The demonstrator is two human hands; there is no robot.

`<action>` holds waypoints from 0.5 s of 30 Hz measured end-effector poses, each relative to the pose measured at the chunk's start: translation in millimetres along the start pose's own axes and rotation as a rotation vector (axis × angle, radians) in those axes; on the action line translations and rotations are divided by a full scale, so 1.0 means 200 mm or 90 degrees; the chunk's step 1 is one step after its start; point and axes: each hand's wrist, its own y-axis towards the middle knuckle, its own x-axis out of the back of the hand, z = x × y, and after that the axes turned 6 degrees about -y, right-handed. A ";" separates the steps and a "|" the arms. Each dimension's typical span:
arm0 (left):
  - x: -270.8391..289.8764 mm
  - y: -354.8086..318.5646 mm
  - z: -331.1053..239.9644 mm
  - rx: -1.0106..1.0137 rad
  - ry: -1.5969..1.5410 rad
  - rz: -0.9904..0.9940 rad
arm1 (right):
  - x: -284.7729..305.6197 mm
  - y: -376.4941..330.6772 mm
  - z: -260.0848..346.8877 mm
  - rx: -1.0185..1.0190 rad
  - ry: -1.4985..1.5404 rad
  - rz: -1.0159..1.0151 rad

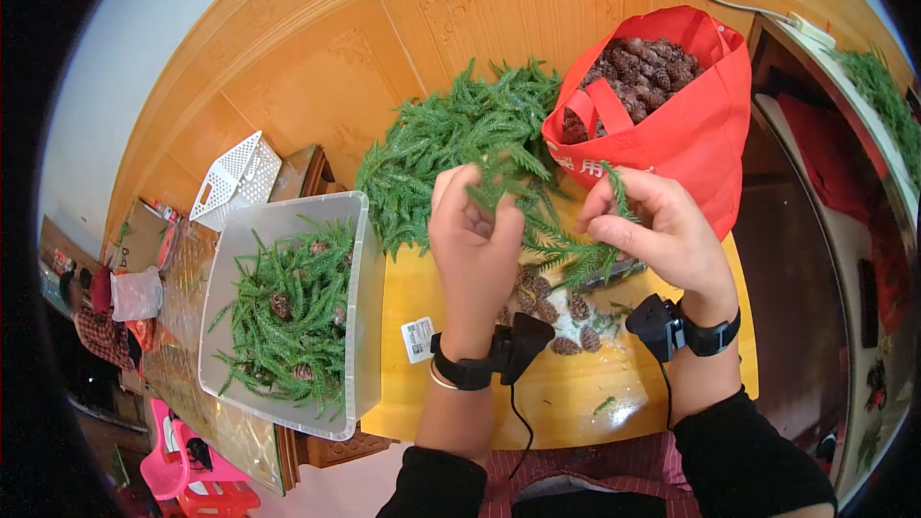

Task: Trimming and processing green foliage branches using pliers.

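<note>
Between the thumb and fingers of my right hand (pixel 662 230) is an artificial pine sprig (pixel 587 254), its needled branches hanging down and to the left over the table. My left hand (pixel 472 249) is raised beside it with curled fingers, closed on a smaller green pine tip (pixel 501 177) that is blurred. Below and between the hands, several brown pine cones (pixel 578 307) lie on a whitish patch of the yellow tabletop (pixel 422 403). A dark elongated thing (pixel 619 273) lies partly hidden behind the sprig.
Behind my hands is a large heap of pine sprigs (pixel 451 125). A red bag (pixel 700 153) full of pine cones stands at the back right. To the left is a clear plastic bin (pixel 365 355) of sprigs with cones, with a white perforated basket (pixel 240 177) beyond it.
</note>
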 end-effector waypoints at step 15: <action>0.04 0.01 -0.05 0.207 -0.478 0.114 | 0.02 0.02 -0.06 0.083 0.156 0.059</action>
